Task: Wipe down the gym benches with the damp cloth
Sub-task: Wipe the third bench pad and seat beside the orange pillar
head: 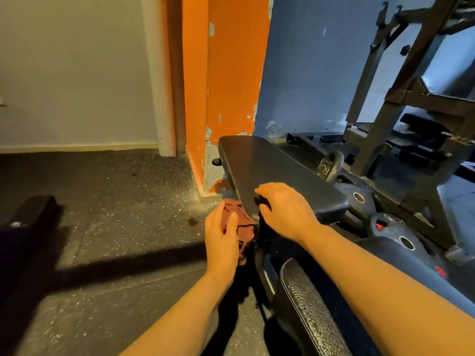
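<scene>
Head cam: left hand [223,233] grips reddish cloth [240,222] against bench pad [272,170] near-left edge, 6 o'clock. Right hand [285,210] curls over pad end w/ something dark under fingers. Pad top looks dry; most wiping prob. left, incl. cracked seat pad [308,304].

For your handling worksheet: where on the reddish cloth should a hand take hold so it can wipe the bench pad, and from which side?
Probably grip the bunched upper part of the reddish cloth from the left, as the left hand does. Its bulk lies against the bench pad's near left edge, and the right hand occupies the other side.
</scene>
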Available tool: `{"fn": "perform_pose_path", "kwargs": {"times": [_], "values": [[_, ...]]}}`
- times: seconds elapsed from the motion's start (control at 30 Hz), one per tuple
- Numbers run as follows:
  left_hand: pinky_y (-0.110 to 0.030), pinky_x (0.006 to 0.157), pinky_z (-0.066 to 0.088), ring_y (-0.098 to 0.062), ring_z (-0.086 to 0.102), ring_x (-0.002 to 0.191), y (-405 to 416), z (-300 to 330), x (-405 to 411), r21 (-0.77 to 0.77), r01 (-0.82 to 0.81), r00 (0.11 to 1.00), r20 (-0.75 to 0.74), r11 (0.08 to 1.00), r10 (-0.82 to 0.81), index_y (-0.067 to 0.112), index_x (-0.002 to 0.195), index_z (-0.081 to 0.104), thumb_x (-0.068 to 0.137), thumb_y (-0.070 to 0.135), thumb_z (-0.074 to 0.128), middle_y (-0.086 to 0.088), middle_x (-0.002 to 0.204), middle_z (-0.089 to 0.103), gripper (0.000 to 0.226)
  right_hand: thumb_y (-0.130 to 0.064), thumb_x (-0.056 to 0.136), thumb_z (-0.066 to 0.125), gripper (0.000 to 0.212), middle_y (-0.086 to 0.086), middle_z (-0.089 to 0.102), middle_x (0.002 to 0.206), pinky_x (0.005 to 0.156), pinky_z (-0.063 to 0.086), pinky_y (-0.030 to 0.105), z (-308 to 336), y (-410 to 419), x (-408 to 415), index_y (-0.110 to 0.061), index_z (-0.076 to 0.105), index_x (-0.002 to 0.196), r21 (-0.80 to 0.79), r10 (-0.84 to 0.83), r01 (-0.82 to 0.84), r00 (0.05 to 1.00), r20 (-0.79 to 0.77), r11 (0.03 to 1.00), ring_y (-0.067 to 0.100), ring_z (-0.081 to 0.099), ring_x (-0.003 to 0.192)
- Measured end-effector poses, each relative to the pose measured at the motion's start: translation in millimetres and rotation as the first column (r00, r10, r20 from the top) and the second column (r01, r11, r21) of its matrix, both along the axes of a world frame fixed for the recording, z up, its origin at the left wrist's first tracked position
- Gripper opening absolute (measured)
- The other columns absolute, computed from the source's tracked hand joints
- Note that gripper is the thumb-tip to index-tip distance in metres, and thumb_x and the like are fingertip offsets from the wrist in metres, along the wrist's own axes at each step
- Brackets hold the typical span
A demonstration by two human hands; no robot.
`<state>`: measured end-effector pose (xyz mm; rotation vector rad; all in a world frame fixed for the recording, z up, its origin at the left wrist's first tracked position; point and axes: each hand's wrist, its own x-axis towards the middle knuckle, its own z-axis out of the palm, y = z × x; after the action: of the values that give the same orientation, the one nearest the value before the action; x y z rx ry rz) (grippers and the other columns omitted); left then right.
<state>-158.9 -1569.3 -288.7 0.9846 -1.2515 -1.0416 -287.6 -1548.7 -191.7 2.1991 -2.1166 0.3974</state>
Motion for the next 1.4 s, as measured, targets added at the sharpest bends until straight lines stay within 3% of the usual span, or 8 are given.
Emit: {"fn": "perform_pose_path", "kwargs": {"times": [0.17, 0.3, 0.4, 0.57, 0.7, 0.87, 1.23, 1.4], "values": [[0.0, 0.092, 0.035, -0.006, 0.051, 0.121, -12.8, -27.9, -21.4, 0.05, -0.027, 1.0, -0.008, 0.998, 0.027, 0.014, 0.135, 0.052, 0.096, -0.002, 0.049, 0.002, 0.132, 0.053, 0.042, -0.034, 0.1, 0.045, 0.039, 0.002, 0.05, 0.142, 0.104, 0.039, 0.04, -15.2, -71.3, -3.9, -0.018, 0.054, 0.135, 0.158, 0.089, -0.097, 0.995, 0.054, 0.983, 0.023, 0.046, 0.128], [-0.005, 0.078, 0.046, -0.006, 0.062, 0.107, -56.6, -25.6, -21.4, 0.119, 0.022, 0.99, -0.141, 0.993, -0.005, 0.018, 0.12, 0.057, 0.095, -0.008, 0.047, 0.001, 0.114, 0.061, 0.038, -0.038, 0.097, 0.05, 0.041, -0.004, 0.049, 0.144, 0.107, 0.037, 0.038, -34.9, -81.6, -7.7, -0.021, 0.055, 0.134, 0.034, 0.077, -0.083, 0.988, 0.136, 0.996, 0.018, 0.045, 0.13], [-0.021, 0.099, 0.046, -0.01, 0.058, 0.117, -27.4, -38.3, -19.6, 0.052, 0.026, 0.985, -0.169, 0.998, -0.017, 0.029, 0.117, 0.06, 0.091, -0.01, 0.053, 0.002, 0.126, 0.06, 0.047, -0.037, 0.097, 0.05, 0.04, -0.004, 0.05, 0.143, 0.107, 0.036, 0.034, -38.2, -81.4, -9.7, -0.021, 0.055, 0.134, -0.011, 0.092, -0.091, 0.986, 0.141, 0.996, 0.016, 0.045, 0.13], [-0.02, 0.101, 0.044, -0.009, 0.056, 0.12, -15.8, -47.6, -20.0, -0.042, -0.004, 0.989, -0.149, 0.999, -0.002, 0.021, 0.125, 0.06, 0.088, -0.014, 0.054, 0.001, 0.131, 0.057, 0.052, -0.04, 0.097, 0.049, 0.04, -0.008, 0.049, 0.144, 0.107, 0.034, 0.033, -41.5, -80.6, -12.6, -0.027, 0.054, 0.135, -0.023, 0.087, -0.084, 0.981, 0.171, 0.996, 0.014, 0.044, 0.131], [-0.029, 0.1, 0.047, -0.01, 0.059, 0.112, -58.6, -30.9, -29.6, 0.092, -0.008, 0.969, -0.247, 0.996, 0.031, 0.022, 0.121, 0.059, 0.092, -0.008, 0.052, -0.006, 0.127, 0.058, 0.043, -0.042, 0.097, 0.05, 0.041, -0.01, 0.049, 0.144, 0.108, 0.035, 0.032, -42.3, -80.2, -12.3, -0.029, 0.056, 0.135, -0.028, 0.068, -0.064, 0.979, 0.195, 0.998, 0.011, 0.043, 0.132], [-0.01, 0.087, 0.046, 0.002, 0.058, 0.111, -7.1, -35.0, -16.2, 0.002, 0.049, 0.977, -0.209, 0.999, -0.047, 0.017, 0.124, 0.06, 0.09, -0.011, 0.055, 0.002, 0.129, 0.056, 0.044, -0.042, 0.096, 0.051, 0.04, -0.01, 0.05, 0.143, 0.108, 0.035, 0.033, -42.9, -80.3, -12.9, -0.028, 0.056, 0.134, -0.027, 0.051, -0.046, 0.978, 0.2, 0.999, 0.011, 0.044, 0.132], [-0.021, 0.092, 0.049, -0.008, 0.063, 0.106, -43.1, -17.9, -15.5, 0.087, 0.038, 0.983, -0.183, 0.996, -0.022, 0.025, 0.114, 0.062, 0.09, -0.005, 0.058, -0.005, 0.12, 0.063, 0.038, -0.041, 0.097, 0.051, 0.041, -0.009, 0.049, 0.144, 0.108, 0.035, 0.034, -40.0, -78.8, -9.8, -0.028, 0.055, 0.135, -0.018, 0.044, -0.041, 0.977, 0.21, 0.999, 0.013, 0.043, 0.132], [-0.009, 0.088, 0.044, 0.002, 0.059, 0.108, 6.1, -19.7, -9.7, 0.0, 0.024, 0.997, -0.071, 1.0, -0.024, 0.015, 0.121, 0.061, 0.088, -0.011, 0.056, 0.0, 0.124, 0.058, 0.043, -0.041, 0.097, 0.049, 0.04, -0.008, 0.048, 0.145, 0.108, 0.034, 0.035, -38.2, -76.4, -9.7, -0.029, 0.054, 0.135, -0.01, 0.038, -0.036, 0.973, 0.226, 0.999, 0.015, 0.042, 0.134]]}}
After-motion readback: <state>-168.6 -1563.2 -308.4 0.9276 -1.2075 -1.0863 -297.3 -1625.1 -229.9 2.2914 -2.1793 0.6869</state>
